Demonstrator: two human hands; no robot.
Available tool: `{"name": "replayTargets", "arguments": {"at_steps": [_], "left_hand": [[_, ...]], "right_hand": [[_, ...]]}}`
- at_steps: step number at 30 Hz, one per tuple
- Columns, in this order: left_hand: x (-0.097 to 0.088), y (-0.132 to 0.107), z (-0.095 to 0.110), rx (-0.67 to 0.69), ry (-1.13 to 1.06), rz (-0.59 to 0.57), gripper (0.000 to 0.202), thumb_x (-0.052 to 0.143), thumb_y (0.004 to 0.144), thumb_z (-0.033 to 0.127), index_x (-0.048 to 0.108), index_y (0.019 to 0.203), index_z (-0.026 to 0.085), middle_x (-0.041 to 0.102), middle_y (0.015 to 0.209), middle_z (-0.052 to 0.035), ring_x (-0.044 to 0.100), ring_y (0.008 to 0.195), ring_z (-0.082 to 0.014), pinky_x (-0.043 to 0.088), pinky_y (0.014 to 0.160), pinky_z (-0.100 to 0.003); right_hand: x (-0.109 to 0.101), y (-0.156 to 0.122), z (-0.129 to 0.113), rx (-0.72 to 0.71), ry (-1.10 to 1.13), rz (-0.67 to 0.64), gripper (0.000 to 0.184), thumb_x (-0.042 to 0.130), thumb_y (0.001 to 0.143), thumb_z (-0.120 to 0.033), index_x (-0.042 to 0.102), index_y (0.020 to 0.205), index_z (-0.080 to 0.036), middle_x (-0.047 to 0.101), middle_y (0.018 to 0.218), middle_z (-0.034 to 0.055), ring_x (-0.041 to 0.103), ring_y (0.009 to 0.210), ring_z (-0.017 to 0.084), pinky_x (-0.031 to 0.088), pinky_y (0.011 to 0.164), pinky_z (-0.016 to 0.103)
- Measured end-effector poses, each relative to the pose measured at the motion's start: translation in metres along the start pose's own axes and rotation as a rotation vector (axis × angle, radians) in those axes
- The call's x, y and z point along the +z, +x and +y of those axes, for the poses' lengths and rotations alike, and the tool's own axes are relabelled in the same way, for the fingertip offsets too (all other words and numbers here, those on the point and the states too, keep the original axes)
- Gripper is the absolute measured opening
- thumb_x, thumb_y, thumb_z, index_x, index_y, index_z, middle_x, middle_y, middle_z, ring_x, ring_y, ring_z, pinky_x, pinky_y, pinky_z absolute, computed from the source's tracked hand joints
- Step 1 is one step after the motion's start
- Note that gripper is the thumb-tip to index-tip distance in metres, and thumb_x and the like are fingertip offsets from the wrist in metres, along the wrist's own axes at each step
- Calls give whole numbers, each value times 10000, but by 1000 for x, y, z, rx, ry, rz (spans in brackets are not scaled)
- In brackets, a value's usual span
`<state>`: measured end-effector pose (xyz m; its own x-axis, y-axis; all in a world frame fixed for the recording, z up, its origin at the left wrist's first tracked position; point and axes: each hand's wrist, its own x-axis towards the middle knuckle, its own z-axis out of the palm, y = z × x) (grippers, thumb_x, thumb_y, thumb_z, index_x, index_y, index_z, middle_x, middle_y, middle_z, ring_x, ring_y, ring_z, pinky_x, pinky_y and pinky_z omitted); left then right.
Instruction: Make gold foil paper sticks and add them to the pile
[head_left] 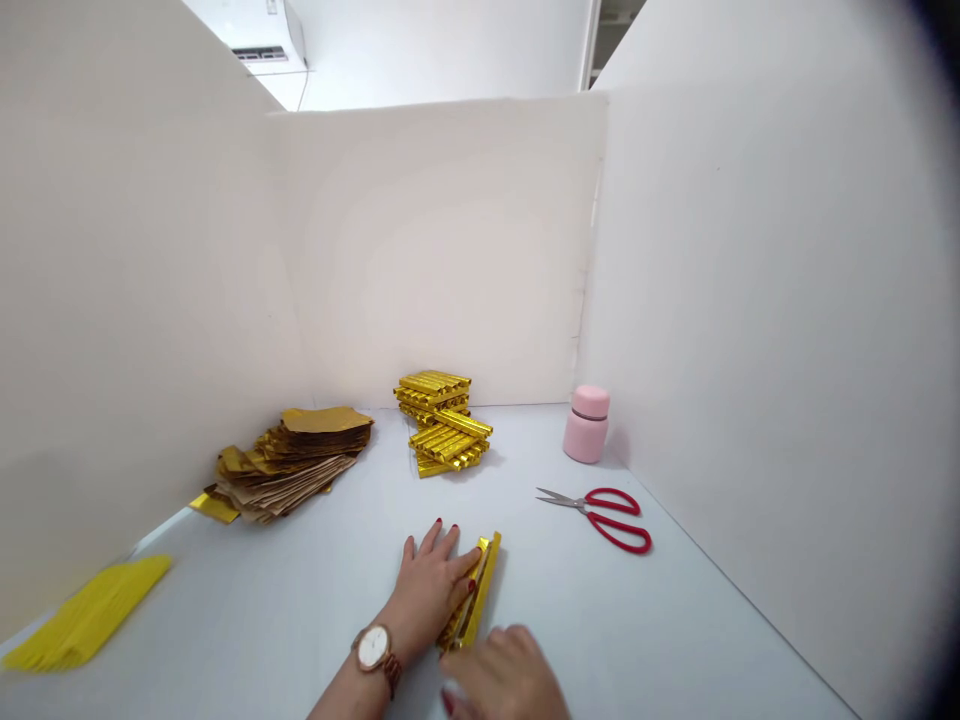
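Left hand [427, 590] open and flat against a small bunch of folded gold foil strips [475, 590], close to the front edge of the table [660, 620], and right hand [504, 675] just below, right by the near end of the bunch, with its grip hard to tell. Hands close together, not clamped tight. Thin, shiny strips, so a good chance of bends or creases from too hard a push, and of slipping apart from too light a touch. Farther back, near the back edge, a stack of gold strips [442, 425] in crossed layers, a bit uneven and easy to topple with one bump from a sleeve. Near the left wall, a loose pile of brown paper and gold sheets [289, 465], at risk of sliding from a quick reach. Closer to the front left corner, yellow sheets [86, 615], not far from the edge and maybe easy to sweep off. On the right, red-handled scissors [592, 518] with sharp points aimed toward the middle, a danger to fingers or foil in a careless grab. Near the back right corner, a pink bottle [586, 425], upright but easy to knock over.
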<state>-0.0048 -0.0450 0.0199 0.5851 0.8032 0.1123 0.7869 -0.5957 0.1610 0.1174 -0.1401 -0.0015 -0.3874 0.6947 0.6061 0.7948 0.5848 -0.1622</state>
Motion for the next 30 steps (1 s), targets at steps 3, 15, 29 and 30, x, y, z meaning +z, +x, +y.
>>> {"name": "replayTargets", "arguments": {"at_steps": [3, 15, 29, 30], "left_hand": [[-7, 5, -11, 117, -62, -54, 391, 550, 856, 253, 528, 1175, 479, 450, 1378, -3, 279, 1313, -328, 257, 965, -622], [-8, 23, -29, 123, -274, -62, 414, 746, 699, 295, 625, 1069, 436, 447, 1379, -3, 263, 1322, -304, 233, 1013, -556], [-19, -35, -28, 159, -269, 68, 276, 520, 855, 186, 612, 1099, 279, 668, 1074, -5, 590, 992, -196, 450, 901, -297], [-14, -38, -30, 174, -257, 76, 293, 496, 860, 158, 611, 1101, 279, 665, 1096, 3, 583, 1028, -193, 443, 924, -296]], "right_hand": [[-40, 26, 33, 241, 171, -32, 255, 391, 902, -212, 631, 984, -236, 697, 942, 30, 602, 859, 182, 380, 815, 321], [-43, 37, 82, 248, 323, -362, 288, 366, 922, -191, 645, 956, -254, 698, 874, -12, 602, 816, 152, 403, 804, 258], [-30, 22, 78, 212, 172, -342, 273, 481, 828, -94, 612, 1018, -241, 676, 888, 25, 571, 819, 188, 438, 779, 294], [-31, 22, 79, 214, 176, -343, 266, 486, 827, -97, 615, 1011, -239, 676, 883, 26, 571, 816, 190, 442, 776, 295]]}}
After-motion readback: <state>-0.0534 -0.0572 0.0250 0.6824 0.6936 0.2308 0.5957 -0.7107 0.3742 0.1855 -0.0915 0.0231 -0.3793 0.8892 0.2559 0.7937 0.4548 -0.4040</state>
